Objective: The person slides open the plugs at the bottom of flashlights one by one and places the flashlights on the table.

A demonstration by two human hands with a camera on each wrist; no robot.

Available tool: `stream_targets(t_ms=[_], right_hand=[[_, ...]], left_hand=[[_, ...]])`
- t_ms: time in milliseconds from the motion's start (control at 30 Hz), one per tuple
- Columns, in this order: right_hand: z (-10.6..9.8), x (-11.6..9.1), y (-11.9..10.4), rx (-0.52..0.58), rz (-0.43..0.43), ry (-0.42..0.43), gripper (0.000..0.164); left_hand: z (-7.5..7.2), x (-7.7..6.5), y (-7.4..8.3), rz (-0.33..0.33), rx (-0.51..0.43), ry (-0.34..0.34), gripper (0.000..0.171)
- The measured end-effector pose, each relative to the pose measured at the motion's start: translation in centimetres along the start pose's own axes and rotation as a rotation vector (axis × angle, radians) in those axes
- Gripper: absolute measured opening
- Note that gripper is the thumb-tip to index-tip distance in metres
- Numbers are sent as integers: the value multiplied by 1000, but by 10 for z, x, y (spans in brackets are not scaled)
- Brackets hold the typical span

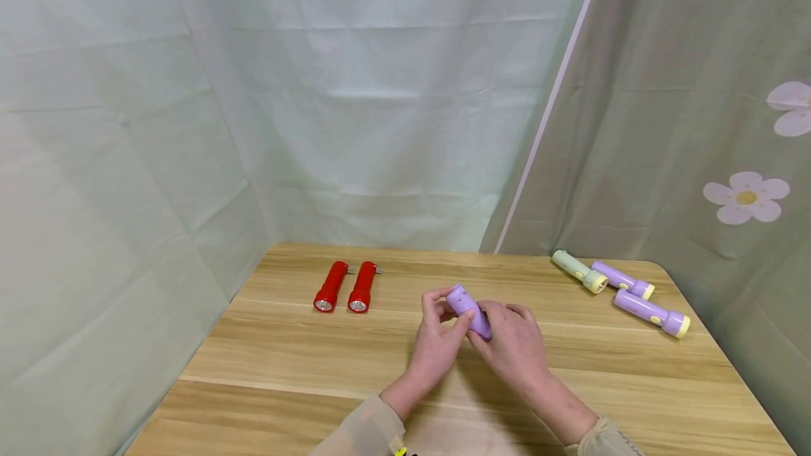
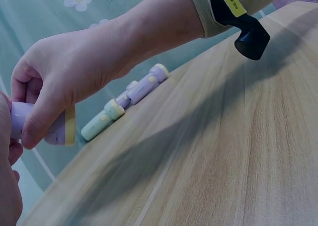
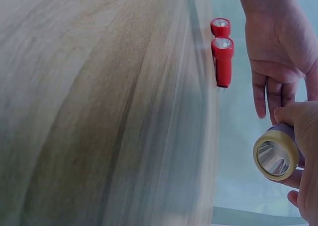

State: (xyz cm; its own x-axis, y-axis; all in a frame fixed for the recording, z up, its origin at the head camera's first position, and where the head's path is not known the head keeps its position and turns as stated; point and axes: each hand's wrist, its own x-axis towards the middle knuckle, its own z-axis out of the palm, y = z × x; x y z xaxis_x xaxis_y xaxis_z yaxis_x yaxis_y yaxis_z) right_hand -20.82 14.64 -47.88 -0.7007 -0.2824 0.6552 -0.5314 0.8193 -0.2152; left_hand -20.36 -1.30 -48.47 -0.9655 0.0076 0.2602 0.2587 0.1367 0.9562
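Above the front middle of the table, both hands are at a purple flashlight (image 1: 467, 310) held tilted. My left hand (image 1: 436, 343) pinches its tail end between thumb and index finger. In the right wrist view, the other left fingers (image 3: 274, 94) extend fairly straight. My right hand (image 1: 516, 345) grips the head end, covering it in the head view. The cream-rimmed lens (image 3: 274, 160) faces the right wrist camera. At the left wrist view's edge, part of the left hand shows beside the purple body (image 2: 21, 117).
Two red flashlights (image 1: 331, 288) (image 1: 363, 288) lie side by side at the table's back left. At the back right lie a pale green flashlight (image 1: 576, 270) and two purple ones (image 1: 621, 279) (image 1: 649, 311). Curtains (image 1: 405, 104) hang behind the wooden table (image 1: 285, 371).
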Motion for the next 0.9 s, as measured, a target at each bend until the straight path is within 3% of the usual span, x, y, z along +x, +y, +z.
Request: stream_targets(t_ms=[367, 900], right_hand=[[-1, -1, 0, -20, -35, 15, 47], [0, -1, -1, -28, -18, -8, 46]], left_hand=[[-1, -1, 0, 0, 7, -12, 52], [-2, -2, -1, 11, 10, -21, 52]])
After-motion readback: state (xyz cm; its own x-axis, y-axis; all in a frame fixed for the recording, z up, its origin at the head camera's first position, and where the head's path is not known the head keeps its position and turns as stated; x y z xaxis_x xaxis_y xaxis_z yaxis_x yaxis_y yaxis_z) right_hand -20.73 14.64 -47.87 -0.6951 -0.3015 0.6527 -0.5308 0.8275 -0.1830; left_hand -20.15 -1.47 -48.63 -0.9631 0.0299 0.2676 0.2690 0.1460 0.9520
